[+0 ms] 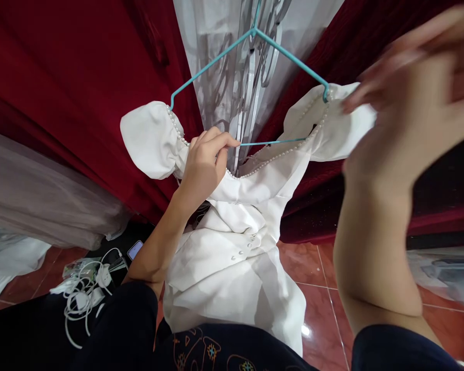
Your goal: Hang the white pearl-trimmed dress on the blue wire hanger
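Observation:
A white dress (235, 247) with a pearl-trimmed neckline and puffed sleeves hangs on a teal wire hanger (232, 44). My left hand (204, 162) pinches the neckline and the hanger's lower bar near the left shoulder. My right hand (413, 98), close to the camera and blurred, is raised by the right puffed sleeve (332, 129); its fingertips touch or nearly touch the fabric, and I cannot tell whether it grips it. The hanger's hook is cut off at the top edge.
Dark red curtains (69, 77) hang on both sides of a white sheer panel (232, 77). Grey fabric (42, 201) lies at left. White chargers and cables (85, 288) and a phone (134, 250) lie on the red tiled floor (320, 288).

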`<act>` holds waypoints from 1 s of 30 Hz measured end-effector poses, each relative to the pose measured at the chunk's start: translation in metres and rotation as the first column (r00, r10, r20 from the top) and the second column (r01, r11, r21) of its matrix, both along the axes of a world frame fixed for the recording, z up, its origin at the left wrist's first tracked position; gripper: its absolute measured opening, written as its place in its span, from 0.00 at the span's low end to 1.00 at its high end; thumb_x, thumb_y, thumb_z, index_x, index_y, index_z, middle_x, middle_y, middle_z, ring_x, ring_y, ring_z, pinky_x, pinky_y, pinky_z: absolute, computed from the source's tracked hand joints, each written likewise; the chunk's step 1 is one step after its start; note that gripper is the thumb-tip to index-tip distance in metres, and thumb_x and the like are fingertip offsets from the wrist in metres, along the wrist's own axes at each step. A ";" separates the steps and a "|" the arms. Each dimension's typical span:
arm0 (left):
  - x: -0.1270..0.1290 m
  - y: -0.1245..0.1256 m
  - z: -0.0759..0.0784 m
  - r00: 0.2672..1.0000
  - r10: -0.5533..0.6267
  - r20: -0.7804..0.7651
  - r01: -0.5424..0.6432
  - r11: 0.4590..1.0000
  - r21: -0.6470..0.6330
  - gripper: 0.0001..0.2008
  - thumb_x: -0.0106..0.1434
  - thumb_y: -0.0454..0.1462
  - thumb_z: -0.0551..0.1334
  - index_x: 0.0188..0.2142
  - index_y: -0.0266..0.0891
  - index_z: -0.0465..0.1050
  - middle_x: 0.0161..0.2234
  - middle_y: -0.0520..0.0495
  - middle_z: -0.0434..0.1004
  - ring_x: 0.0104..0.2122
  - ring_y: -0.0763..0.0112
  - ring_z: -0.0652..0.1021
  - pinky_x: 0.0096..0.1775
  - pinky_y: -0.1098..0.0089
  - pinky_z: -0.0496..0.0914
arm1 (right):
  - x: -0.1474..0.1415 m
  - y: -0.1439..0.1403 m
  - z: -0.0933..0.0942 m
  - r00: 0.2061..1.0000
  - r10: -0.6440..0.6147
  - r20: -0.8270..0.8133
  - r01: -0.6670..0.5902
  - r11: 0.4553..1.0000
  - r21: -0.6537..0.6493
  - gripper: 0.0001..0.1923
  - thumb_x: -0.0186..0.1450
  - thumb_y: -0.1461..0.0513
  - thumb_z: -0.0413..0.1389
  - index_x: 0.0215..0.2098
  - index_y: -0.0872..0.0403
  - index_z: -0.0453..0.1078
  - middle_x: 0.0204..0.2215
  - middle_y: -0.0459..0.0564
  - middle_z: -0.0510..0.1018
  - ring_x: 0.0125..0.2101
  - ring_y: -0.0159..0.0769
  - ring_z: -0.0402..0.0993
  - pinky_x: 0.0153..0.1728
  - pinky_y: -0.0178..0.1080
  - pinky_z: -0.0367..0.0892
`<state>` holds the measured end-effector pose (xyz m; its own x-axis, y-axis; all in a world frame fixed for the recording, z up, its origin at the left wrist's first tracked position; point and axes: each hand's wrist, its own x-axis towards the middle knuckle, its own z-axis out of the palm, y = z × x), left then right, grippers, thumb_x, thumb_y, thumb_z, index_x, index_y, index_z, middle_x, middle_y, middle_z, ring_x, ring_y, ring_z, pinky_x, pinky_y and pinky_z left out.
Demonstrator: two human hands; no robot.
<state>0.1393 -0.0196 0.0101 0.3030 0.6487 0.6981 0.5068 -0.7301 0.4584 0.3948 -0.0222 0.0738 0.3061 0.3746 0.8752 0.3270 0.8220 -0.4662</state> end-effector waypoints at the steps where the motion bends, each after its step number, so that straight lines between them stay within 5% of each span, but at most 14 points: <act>1: 0.000 0.000 0.000 1.000 0.006 -0.010 -0.006 1.000 0.002 0.15 0.72 0.23 0.58 0.43 0.41 0.80 0.38 0.47 0.77 0.39 0.64 0.78 0.45 0.60 0.70 | -0.012 -0.008 -0.012 0.993 0.029 0.110 -0.028 1.000 -0.012 0.05 0.70 0.66 0.58 0.39 0.54 0.77 0.31 0.46 0.74 0.26 0.28 0.71 0.28 0.38 0.63; 4: 0.000 -0.002 0.000 0.999 0.019 -0.046 -0.018 1.000 0.020 0.15 0.72 0.24 0.58 0.44 0.43 0.80 0.40 0.48 0.79 0.42 0.63 0.79 0.48 0.59 0.71 | -0.033 -0.014 -0.056 0.758 0.049 0.650 0.076 0.984 -0.163 0.16 0.71 0.60 0.59 0.56 0.54 0.75 0.45 0.53 0.83 0.44 0.42 0.80 0.47 0.48 0.72; 6: 0.001 -0.005 0.000 0.998 0.011 -0.054 -0.009 0.999 0.044 0.14 0.73 0.25 0.59 0.45 0.43 0.80 0.41 0.48 0.80 0.43 0.61 0.80 0.50 0.58 0.72 | -0.035 -0.007 -0.081 0.657 -0.026 0.753 0.185 0.974 -0.128 0.21 0.73 0.58 0.57 0.62 0.53 0.72 0.46 0.52 0.84 0.44 0.44 0.78 0.50 0.51 0.68; 10: 0.004 -0.011 -0.008 0.998 -0.047 0.036 0.042 0.991 0.129 0.11 0.79 0.33 0.58 0.52 0.45 0.79 0.50 0.46 0.82 0.52 0.60 0.81 0.57 0.55 0.75 | -0.034 0.004 -0.104 0.683 -0.184 0.707 0.303 0.952 -0.045 0.17 0.75 0.58 0.51 0.58 0.48 0.74 0.40 0.49 0.82 0.41 0.42 0.74 0.52 0.51 0.64; 15: -0.021 0.006 -0.019 0.913 0.219 0.344 -0.327 0.898 0.295 0.19 0.79 0.49 0.61 0.66 0.55 0.68 0.65 0.45 0.68 0.69 0.50 0.68 0.73 0.43 0.59 | -0.053 0.000 -0.108 0.718 -0.215 0.661 0.344 0.937 -0.069 0.17 0.76 0.60 0.49 0.56 0.47 0.75 0.45 0.49 0.82 0.45 0.42 0.74 0.57 0.52 0.61; 19: -0.051 0.044 -0.017 0.846 0.425 0.322 -0.512 0.817 0.267 0.38 0.66 0.50 0.74 0.70 0.59 0.60 0.72 0.49 0.61 0.75 0.46 0.60 0.76 0.42 0.47 | -0.065 0.001 -0.112 0.735 -0.228 0.639 0.346 0.936 -0.063 0.16 0.76 0.60 0.49 0.57 0.47 0.75 0.46 0.48 0.83 0.45 0.41 0.74 0.57 0.51 0.61; 21: -0.061 0.059 -0.013 0.841 0.452 0.297 -0.523 0.820 0.233 0.31 0.68 0.47 0.72 0.66 0.52 0.65 0.67 0.46 0.70 0.71 0.49 0.67 0.75 0.42 0.53 | -0.065 0.003 -0.113 0.740 -0.256 0.622 0.354 0.935 -0.036 0.16 0.76 0.60 0.50 0.56 0.47 0.76 0.46 0.47 0.83 0.44 0.41 0.74 0.56 0.50 0.61; 25: -0.080 0.076 -0.004 0.890 0.377 0.256 -0.407 0.911 0.072 0.08 0.78 0.42 0.59 0.51 0.46 0.74 0.50 0.49 0.82 0.55 0.60 0.79 0.61 0.53 0.71 | -0.055 0.004 -0.110 0.747 -0.303 0.591 0.363 0.932 0.018 0.13 0.75 0.61 0.51 0.50 0.48 0.77 0.41 0.46 0.84 0.41 0.39 0.74 0.53 0.49 0.61; 30: -0.131 0.101 -0.008 0.803 0.434 0.409 -0.487 0.873 0.029 0.19 0.81 0.53 0.60 0.41 0.41 0.73 0.38 0.56 0.81 0.42 0.71 0.77 0.48 0.59 0.74 | -0.043 0.003 -0.102 0.761 -0.234 0.606 0.335 0.941 -0.058 0.13 0.72 0.63 0.51 0.47 0.47 0.77 0.39 0.46 0.84 0.38 0.41 0.74 0.53 0.52 0.63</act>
